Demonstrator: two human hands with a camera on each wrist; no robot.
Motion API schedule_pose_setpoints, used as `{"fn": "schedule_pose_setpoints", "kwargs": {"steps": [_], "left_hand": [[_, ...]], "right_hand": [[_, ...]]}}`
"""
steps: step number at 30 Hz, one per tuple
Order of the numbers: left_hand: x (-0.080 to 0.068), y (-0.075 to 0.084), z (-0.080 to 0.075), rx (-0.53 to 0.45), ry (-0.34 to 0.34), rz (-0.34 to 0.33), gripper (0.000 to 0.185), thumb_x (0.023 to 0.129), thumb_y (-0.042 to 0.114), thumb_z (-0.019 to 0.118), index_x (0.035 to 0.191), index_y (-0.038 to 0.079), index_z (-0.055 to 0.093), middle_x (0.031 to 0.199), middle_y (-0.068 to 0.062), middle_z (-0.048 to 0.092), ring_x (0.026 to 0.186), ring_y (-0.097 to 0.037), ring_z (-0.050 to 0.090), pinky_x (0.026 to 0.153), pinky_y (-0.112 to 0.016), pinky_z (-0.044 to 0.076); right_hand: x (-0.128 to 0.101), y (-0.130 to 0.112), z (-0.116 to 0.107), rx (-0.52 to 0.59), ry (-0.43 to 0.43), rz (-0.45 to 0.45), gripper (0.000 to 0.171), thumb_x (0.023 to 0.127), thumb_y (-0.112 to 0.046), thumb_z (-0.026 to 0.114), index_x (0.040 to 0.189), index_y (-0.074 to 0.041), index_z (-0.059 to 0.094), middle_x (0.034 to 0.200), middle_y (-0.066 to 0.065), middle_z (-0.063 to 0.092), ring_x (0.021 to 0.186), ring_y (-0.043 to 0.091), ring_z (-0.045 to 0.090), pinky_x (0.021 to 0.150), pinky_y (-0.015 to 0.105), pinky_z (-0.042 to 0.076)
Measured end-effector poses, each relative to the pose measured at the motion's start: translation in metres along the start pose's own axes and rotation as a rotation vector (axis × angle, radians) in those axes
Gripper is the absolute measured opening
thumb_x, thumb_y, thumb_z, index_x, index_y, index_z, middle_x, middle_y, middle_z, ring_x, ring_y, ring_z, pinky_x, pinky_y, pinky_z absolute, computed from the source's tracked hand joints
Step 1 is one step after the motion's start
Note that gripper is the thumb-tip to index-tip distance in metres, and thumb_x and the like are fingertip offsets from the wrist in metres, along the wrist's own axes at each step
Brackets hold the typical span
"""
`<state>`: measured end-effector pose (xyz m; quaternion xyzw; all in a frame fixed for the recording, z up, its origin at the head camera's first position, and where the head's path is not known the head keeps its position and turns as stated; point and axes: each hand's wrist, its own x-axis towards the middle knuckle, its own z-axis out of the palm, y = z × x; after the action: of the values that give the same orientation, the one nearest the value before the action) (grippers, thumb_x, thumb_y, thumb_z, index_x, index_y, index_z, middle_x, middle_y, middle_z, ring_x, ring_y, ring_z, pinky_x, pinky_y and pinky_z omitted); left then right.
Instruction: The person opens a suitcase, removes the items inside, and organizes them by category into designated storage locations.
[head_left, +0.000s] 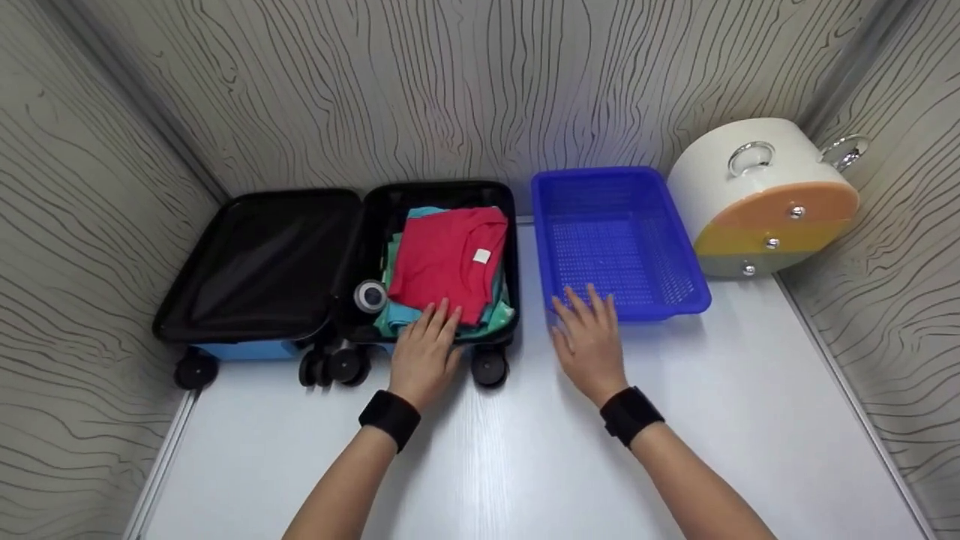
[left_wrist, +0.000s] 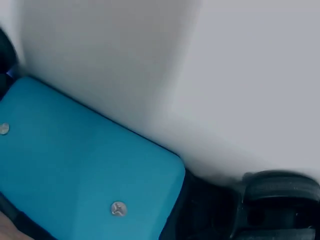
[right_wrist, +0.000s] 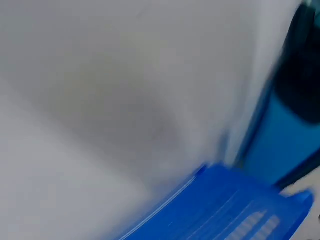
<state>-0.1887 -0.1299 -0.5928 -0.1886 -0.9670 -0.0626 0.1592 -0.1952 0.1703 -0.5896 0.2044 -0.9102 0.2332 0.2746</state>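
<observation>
Open suitcase [head_left: 315, 262] holds a red shirt [head_left: 448, 255]; flat hands, left [head_left: 424, 349] and right [head_left: 591, 341], touch it and the blue basket [head_left: 679, 247].

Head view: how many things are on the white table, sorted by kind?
Suitcase: 1
Blue basket: 1
Round drawer box: 1
Red shirt: 1
Teal clothes under it: number unclear, counted as 1 pile
Small round grey item: 1
Total: 6

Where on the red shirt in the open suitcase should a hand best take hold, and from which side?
Grip the red shirt at its near folded edge, coming from the front, where the left hand already lies. It sits flat atop the pile, and the suitcase walls hem in its other sides.
</observation>
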Motion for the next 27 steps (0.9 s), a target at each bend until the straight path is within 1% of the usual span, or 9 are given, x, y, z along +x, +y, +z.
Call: {"fn": "schedule_pose_setpoints", "kwargs": {"steps": [3, 5, 8, 10, 15, 19, 21, 24, 27], "left_hand": [[0.002, 0.001, 0.002, -0.031, -0.009, -0.010, 0.065, 0.102, 0.047, 0.059, 0.158, 0.019, 0.043, 0.162, -0.008, 0.039, 0.149, -0.030, 0.034, 0.111, -0.051, 0.038], [0.002, 0.002, 0.001, -0.040, -0.029, -0.023, 0.064, 0.104, 0.051, 0.053, 0.159, 0.020, 0.042, 0.162, -0.007, 0.038, 0.149, -0.029, 0.033, 0.111, -0.052, 0.038], [0.002, 0.003, 0.000, -0.038, -0.051, -0.039, 0.062, 0.106, 0.052, 0.049, 0.159, 0.021, 0.041, 0.163, -0.006, 0.037, 0.150, -0.028, 0.032, 0.112, -0.051, 0.038], [0.003, 0.004, -0.001, -0.038, -0.053, -0.044, 0.062, 0.106, 0.052, 0.049, 0.159, 0.022, 0.041, 0.163, -0.006, 0.037, 0.150, -0.028, 0.031, 0.112, -0.051, 0.037], [0.003, 0.003, 0.000, -0.044, -0.038, -0.044, 0.061, 0.106, 0.051, 0.048, 0.159, 0.021, 0.041, 0.163, -0.006, 0.037, 0.150, -0.028, 0.032, 0.112, -0.050, 0.037], [0.004, 0.005, 0.000, -0.067, -0.032, -0.048, 0.061, 0.106, 0.051, 0.047, 0.159, 0.021, 0.041, 0.163, -0.006, 0.038, 0.150, -0.029, 0.031, 0.113, -0.050, 0.037], [0.004, 0.005, -0.002, -0.087, -0.041, -0.053, 0.061, 0.107, 0.052, 0.045, 0.159, 0.021, 0.041, 0.163, -0.006, 0.038, 0.150, -0.029, 0.031, 0.113, -0.050, 0.036], [0.005, 0.005, -0.006, -0.129, -0.077, -0.067, 0.062, 0.108, 0.054, 0.041, 0.159, 0.020, 0.040, 0.163, -0.006, 0.036, 0.151, -0.029, 0.030, 0.114, -0.051, 0.034], [0.007, 0.004, -0.014, -0.220, -0.115, -0.095, 0.062, 0.109, 0.053, 0.038, 0.159, 0.018, 0.039, 0.164, -0.007, 0.035, 0.151, -0.029, 0.030, 0.115, -0.052, 0.033]], "right_hand": [[0.000, 0.023, -0.009, -0.038, -0.029, 0.129, 0.043, 0.099, -0.023, 0.067, 0.138, -0.006, 0.064, 0.139, 0.019, 0.061, 0.141, 0.043, 0.040, 0.122, 0.059, 0.009], [0.000, 0.031, -0.010, -0.029, -0.060, 0.165, 0.037, 0.100, -0.023, 0.067, 0.133, -0.006, 0.067, 0.130, 0.018, 0.065, 0.133, 0.042, 0.047, 0.122, 0.057, 0.011], [0.001, 0.034, -0.008, 0.019, -0.081, 0.152, 0.027, 0.102, -0.020, 0.066, 0.125, -0.008, 0.072, 0.117, 0.016, 0.068, 0.120, 0.040, 0.055, 0.121, 0.057, 0.016], [0.001, 0.030, -0.004, 0.055, -0.078, 0.129, 0.024, 0.102, -0.019, 0.066, 0.123, -0.008, 0.073, 0.114, 0.015, 0.068, 0.116, 0.038, 0.057, 0.121, 0.057, 0.017], [0.004, 0.016, 0.005, 0.104, -0.068, 0.082, 0.022, 0.102, -0.017, 0.066, 0.120, -0.008, 0.074, 0.111, 0.013, 0.068, 0.113, 0.036, 0.058, 0.121, 0.057, 0.017], [0.004, 0.008, 0.004, 0.103, -0.085, 0.096, 0.022, 0.102, -0.017, 0.065, 0.121, -0.008, 0.074, 0.111, 0.012, 0.068, 0.112, 0.034, 0.059, 0.121, 0.056, 0.016], [0.003, 0.006, 0.004, 0.102, -0.099, 0.105, 0.023, 0.102, -0.016, 0.065, 0.121, -0.007, 0.074, 0.111, 0.012, 0.068, 0.113, 0.034, 0.059, 0.122, 0.055, 0.015], [0.002, 0.005, 0.003, 0.105, -0.116, 0.109, 0.023, 0.103, -0.015, 0.064, 0.122, -0.007, 0.074, 0.112, 0.012, 0.069, 0.114, 0.035, 0.059, 0.122, 0.054, 0.016], [0.002, 0.004, 0.002, 0.107, -0.128, 0.104, 0.024, 0.103, -0.015, 0.063, 0.123, -0.007, 0.073, 0.113, 0.013, 0.069, 0.115, 0.035, 0.059, 0.122, 0.053, 0.016]]}}
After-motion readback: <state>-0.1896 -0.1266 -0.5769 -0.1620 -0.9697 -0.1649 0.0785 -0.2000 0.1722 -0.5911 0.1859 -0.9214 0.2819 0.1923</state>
